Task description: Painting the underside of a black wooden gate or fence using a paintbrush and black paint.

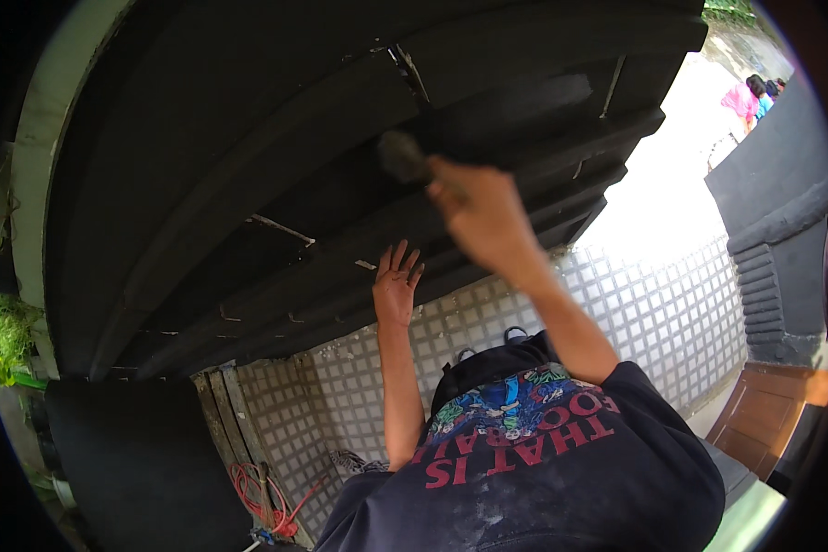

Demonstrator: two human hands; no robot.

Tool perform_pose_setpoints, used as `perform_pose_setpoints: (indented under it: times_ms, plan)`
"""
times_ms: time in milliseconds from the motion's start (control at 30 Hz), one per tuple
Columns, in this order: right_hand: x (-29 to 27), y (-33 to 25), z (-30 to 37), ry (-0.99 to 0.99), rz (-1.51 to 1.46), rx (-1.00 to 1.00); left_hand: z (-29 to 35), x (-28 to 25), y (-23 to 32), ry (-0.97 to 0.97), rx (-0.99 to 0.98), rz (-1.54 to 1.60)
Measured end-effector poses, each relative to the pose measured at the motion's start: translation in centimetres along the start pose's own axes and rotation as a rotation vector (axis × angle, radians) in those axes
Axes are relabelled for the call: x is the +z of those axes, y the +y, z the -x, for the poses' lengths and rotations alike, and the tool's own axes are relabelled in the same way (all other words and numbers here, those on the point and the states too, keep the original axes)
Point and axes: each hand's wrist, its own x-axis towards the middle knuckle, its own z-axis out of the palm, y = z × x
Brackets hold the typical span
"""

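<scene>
My right hand is closed around a dark brush, smeared by motion. The brush head is against or just off a large black ribbed panel; I cannot tell which. My left hand is raised lower down and to the left, with fingers spread and nothing in it. Its fingertips overlap the lower ribs of the panel, but contact is not clear. Pale cracks or seams show in the black surface, and a greyish, shinier patch lies up and right of the brush.
Pale checkered tiles cover the floor. Red cords and wooden strips lie at lower left, beside a black sheet. A brown wooden piece and a black ribbed structure stand at right. Distant people are outside.
</scene>
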Motion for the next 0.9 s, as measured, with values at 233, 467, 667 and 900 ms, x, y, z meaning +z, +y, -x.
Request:
perform_pose_setpoints:
  times_ms: [233,467,667,900]
  plan:
    - [-10.5,9.3,-1.7,0.409,-0.066,0.253,0.1,-0.5,0.2,-0.02,0.017,0.028]
    - [-9.6,9.3,-1.2,0.544,0.467,0.05,0.2,0.2,0.1,0.007,0.021,0.02]
    - [1.3,0.6,1.4,0.163,0.455,0.006,0.2,0.3,-0.3,-0.015,-0.003,0.074]
    - [0.0,1.8,0.0,0.022,-0.101,-0.057,0.5,1.0,0.2,0.015,-0.002,0.041]
